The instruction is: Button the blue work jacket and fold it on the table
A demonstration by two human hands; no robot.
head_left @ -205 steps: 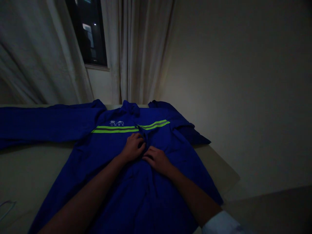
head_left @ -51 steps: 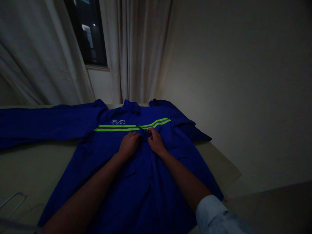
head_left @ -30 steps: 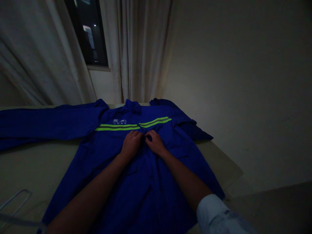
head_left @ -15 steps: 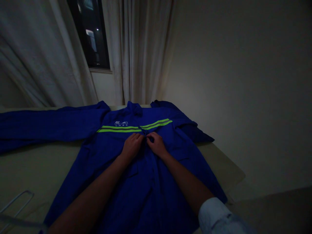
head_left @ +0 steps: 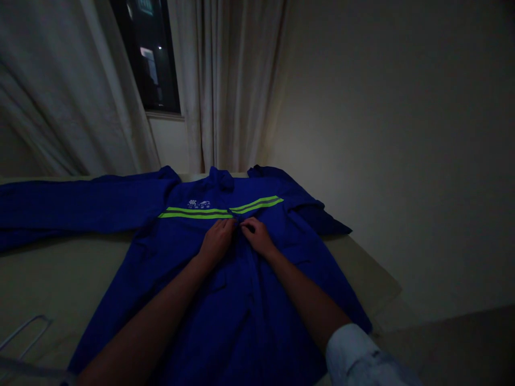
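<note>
A blue work jacket (head_left: 225, 300) with two yellow-green reflective stripes (head_left: 193, 213) across the chest lies face up on a pale table (head_left: 48, 279). Its collar points away from me and one sleeve stretches far to the left. My left hand (head_left: 217, 240) and my right hand (head_left: 257, 236) rest side by side on the jacket's front closure, just below the stripes. The fingers of both are curled and pinch the fabric along the front edge. What exactly sits between the fingertips is too dark to see.
A thin wire hanger (head_left: 24, 332) lies on the table at the near left. Pale curtains (head_left: 225, 86) and a dark window (head_left: 153, 53) stand behind the table. A bare wall runs along the right; the table's right edge (head_left: 374, 268) drops off there.
Both hands have moved up the jacket's front from mid-chest to just under the stripes. In the last second they barely shifted; only the view tilted slightly.
</note>
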